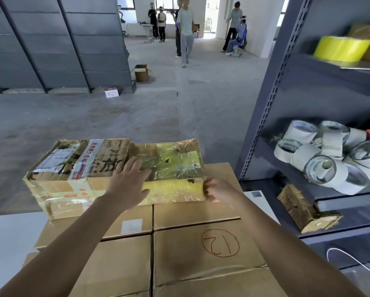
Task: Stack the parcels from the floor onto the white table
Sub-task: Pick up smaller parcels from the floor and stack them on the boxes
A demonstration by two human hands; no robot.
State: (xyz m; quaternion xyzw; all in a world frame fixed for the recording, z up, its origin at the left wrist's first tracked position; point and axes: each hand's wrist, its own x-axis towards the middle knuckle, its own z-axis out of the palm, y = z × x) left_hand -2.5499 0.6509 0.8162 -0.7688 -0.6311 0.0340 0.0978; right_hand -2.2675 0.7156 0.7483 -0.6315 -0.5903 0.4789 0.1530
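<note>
Nearest, at 6 o'clock, cardboard boxes (197, 243) cover the white surface (8, 232). On them lies the taped parcel (171, 163). The left hand (128, 181) rests flat on it, fingers spread; the right hand (217, 190) curls round its 3 o'clock corner. It seems best to press and slide it square. It looks battered, yellow-patched and glossy.

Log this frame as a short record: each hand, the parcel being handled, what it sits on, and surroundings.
left hand: lies flat on top of the yellow-taped parcel
right hand: grips that parcel's near right corner
neighbour: labelled parcel abuts it on the left; cannot tell if they are one bundle or two
support: brown cartons, one marked with a red circled number, on the white table
right side: grey shelf with white tape rolls
background: people on the concrete floor
</note>
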